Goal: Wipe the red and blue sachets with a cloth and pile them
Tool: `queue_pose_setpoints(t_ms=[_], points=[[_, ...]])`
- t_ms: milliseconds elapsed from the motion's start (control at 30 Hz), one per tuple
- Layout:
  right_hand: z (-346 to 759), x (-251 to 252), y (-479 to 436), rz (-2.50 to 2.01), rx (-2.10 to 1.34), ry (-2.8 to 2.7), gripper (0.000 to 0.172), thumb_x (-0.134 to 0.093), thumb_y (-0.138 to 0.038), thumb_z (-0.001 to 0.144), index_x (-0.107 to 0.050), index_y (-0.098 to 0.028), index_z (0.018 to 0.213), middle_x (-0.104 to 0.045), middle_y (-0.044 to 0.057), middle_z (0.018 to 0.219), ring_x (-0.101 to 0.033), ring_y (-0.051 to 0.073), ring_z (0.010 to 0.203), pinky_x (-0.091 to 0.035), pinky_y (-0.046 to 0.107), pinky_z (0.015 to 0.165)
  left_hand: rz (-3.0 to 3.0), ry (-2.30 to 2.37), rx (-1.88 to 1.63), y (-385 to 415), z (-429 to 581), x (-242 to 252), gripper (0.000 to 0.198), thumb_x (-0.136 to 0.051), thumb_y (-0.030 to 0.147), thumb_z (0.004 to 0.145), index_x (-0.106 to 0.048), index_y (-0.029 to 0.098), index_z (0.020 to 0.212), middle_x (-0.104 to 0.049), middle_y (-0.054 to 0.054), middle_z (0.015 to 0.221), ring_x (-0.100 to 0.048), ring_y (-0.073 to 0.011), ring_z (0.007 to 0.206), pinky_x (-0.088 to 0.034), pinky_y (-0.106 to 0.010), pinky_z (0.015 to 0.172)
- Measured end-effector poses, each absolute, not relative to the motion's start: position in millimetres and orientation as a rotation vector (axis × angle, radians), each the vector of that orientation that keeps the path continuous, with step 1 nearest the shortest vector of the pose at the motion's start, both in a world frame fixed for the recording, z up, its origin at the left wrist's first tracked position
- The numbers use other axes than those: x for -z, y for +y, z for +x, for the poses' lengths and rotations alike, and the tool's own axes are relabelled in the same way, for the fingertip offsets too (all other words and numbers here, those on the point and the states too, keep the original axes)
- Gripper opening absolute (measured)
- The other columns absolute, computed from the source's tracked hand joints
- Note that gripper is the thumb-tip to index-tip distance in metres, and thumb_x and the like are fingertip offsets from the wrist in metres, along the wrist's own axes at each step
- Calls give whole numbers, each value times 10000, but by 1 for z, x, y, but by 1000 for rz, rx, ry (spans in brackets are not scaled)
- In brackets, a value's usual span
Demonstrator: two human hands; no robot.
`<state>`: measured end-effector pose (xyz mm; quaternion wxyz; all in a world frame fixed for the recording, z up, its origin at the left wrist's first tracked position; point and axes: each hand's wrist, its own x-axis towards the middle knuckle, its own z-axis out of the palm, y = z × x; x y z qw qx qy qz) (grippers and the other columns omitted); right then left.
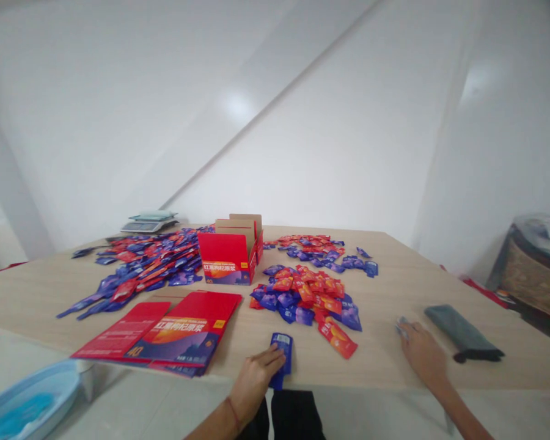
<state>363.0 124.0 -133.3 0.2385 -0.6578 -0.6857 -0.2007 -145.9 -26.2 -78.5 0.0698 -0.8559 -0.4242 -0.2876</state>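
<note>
My left hand (pixel 255 379) rests at the table's near edge with its fingers closed over a blue sachet (pixel 282 348). My right hand (pixel 420 349) lies on the table further right, fingertips on a small blue-grey item (pixel 400 324) that I cannot make out. A heap of red and blue sachets (pixel 307 296) lies just beyond both hands. An open red carton (pixel 229 260) stands upright behind it. Flattened red cartons (pixel 165 333) are stacked left of my left hand.
More sachets spread at the back left (pixel 146 263) and back right (pixel 321 247). A weighing scale (pixel 149 223) sits at the far left edge. A dark grey pouch (pixel 462 333) lies right of my right hand. A light blue basin (pixel 27 403) sits below left.
</note>
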Motion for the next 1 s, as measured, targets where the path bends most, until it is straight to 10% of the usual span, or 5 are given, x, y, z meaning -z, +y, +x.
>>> queue_pose_setpoints(t_ms=[600,1000], points=[[375,125,132,-1589,455,-2072,399,-395,-168,954,-763,-134,1105,-749,163,1174,-672,270,1097,-485,411,1022,-2710,-1292,780,-44,-162,96,792,-790,193,833,-486,238,1563,-559,-135,1564,-482,-311,1491,-459,-527,1216],[273,29,98,-1306,218,-1930,262,-521,-353,949,-703,-176,1015,-710,134,1057,-659,260,1005,-517,393,933,-2527,-1078,950,-73,-163,93,195,-576,211,1066,-707,196,1210,-751,-91,1122,-712,-232,1043,-623,-379,887]])
